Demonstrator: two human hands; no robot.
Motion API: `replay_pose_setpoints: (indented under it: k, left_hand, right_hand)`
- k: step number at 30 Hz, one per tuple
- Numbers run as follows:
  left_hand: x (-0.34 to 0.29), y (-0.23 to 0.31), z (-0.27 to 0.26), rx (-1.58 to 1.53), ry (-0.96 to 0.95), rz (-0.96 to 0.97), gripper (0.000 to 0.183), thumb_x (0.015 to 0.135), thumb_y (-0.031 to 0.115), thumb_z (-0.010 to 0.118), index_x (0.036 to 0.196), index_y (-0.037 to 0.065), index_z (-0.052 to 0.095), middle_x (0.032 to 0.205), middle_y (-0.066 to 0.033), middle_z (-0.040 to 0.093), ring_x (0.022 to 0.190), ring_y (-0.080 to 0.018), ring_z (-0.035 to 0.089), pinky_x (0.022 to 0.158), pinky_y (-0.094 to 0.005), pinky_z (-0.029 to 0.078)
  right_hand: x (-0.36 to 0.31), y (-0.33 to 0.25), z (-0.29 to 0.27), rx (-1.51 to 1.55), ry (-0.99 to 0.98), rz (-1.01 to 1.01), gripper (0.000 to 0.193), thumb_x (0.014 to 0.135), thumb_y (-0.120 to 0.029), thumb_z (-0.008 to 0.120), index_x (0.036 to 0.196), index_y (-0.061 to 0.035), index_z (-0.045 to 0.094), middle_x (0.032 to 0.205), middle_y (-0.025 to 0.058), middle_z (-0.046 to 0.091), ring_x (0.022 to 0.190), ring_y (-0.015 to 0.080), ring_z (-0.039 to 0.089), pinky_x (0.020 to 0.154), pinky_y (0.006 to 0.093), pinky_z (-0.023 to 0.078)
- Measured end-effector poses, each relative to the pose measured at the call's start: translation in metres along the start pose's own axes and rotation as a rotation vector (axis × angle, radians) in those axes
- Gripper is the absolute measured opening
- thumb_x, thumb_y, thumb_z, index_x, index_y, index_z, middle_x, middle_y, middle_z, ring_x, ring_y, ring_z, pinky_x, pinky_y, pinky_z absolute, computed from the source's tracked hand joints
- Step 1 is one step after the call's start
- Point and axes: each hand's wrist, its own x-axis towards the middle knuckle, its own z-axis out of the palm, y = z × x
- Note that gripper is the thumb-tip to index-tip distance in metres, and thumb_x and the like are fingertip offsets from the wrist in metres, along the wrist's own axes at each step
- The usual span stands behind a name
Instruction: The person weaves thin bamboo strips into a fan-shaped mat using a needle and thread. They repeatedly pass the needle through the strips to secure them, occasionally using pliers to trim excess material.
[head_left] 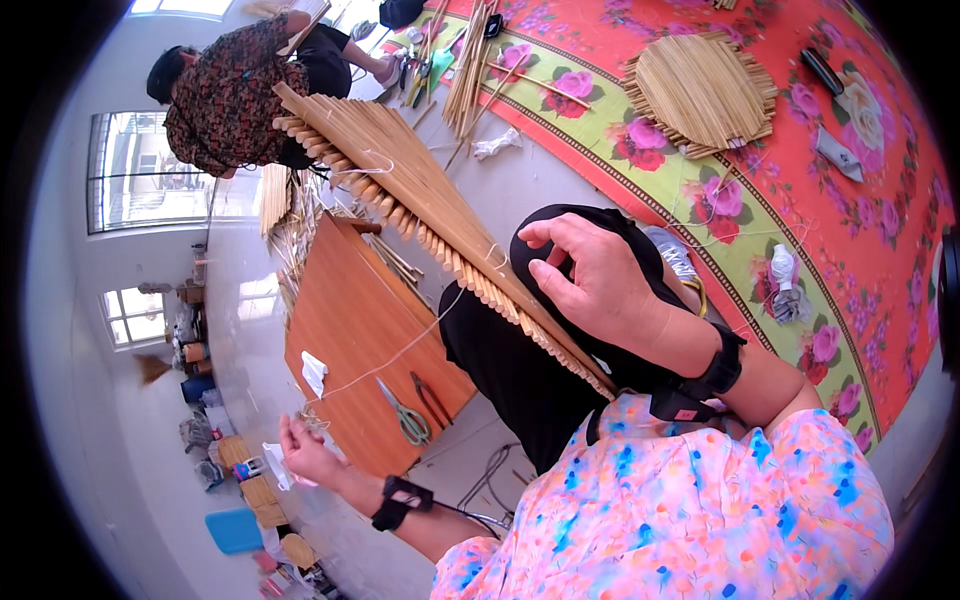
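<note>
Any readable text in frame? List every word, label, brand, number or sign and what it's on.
No legible text anywhere in the head view.
Wrist device: small pink label, any print too small to read.
Grey-white packet: any print too small to read.
Slat piece across the lap: no lettering visible.
Scissors: no lettering I can make out.

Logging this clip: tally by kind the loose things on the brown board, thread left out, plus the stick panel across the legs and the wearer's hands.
Scissors: 1
Pliers-like tool: 1
White scrap: 1
Stick panel: 1
Hands: 2 (left hand, right hand)
Total: 6
</note>
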Motion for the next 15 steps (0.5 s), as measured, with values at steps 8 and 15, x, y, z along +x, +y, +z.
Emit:
replay_pose_setpoints:
  k: [8, 15]
  left_hand:
    - [-0.138, 0.075, 0.129, -0.114, -0.63, 0.059, 0.028, 0.092, 0.003, 0.066, 0.12, -0.001, 0.066, 0.081, 0.0016, 0.059, 0.065, -0.0036, 0.05, 0.056, -0.0197, 0.041]
    - [-0.163, 0.056, 0.172, -0.121, -0.876, 0.227, 0.012, 0.089, 0.005, 0.07, 0.098, -0.003, 0.069, 0.075, -0.0012, 0.061, 0.062, -0.0062, 0.053, 0.055, -0.0218, 0.042]
  right_hand:
    - [-0.003, -0.012, 0.005, -0.026, -0.073, -0.001, 0.029, 0.083, -0.009, 0.063, 0.111, 0.0, 0.064, 0.094, 0.0122, 0.063, 0.073, 0.0217, 0.065, 0.066, 0.0334, 0.052]
    - [-0.005, -0.016, -0.001, -0.017, -0.07, -0.007, 0.033, 0.084, -0.002, 0.063, 0.116, 0.0009, 0.062, 0.103, 0.0116, 0.065, 0.074, 0.0143, 0.064, 0.061, 0.0256, 0.05]
